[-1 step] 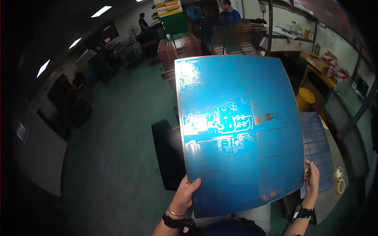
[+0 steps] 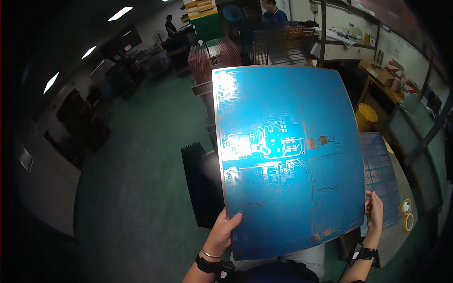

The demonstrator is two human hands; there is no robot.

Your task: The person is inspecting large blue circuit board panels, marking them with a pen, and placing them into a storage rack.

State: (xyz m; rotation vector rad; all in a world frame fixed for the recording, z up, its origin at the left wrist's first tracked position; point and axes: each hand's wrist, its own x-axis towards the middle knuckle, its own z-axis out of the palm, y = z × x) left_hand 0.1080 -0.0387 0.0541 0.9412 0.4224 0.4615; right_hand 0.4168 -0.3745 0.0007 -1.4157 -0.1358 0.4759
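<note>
A large blue-coated circuit board panel (image 2: 288, 193) with copper traces is tilted up in front of me. Bright glare washes out part of its left half. My left hand (image 2: 222, 232) grips the lower left edge, thumb on the front face and fingers hidden behind. At the lower right edge is my right hand (image 2: 374, 212), its fingers curled against the side and partly hidden by the panel. Another blue panel (image 2: 383, 174) with a grid pattern lies on the table to the right, partly covered by the held one.
Two yellow tape rolls (image 2: 408, 221) rest near the edge of the table (image 2: 391, 247). A black slotted rack (image 2: 198, 188) stands at left on the green floor. Farther off are racks of panels (image 2: 222, 52), a yellow bin (image 2: 366, 115), and a person in blue (image 2: 275, 14).
The panel has shifted very slightly to the right at its left edge, and the glare on it has moved a little. Both hands keep their places.
</note>
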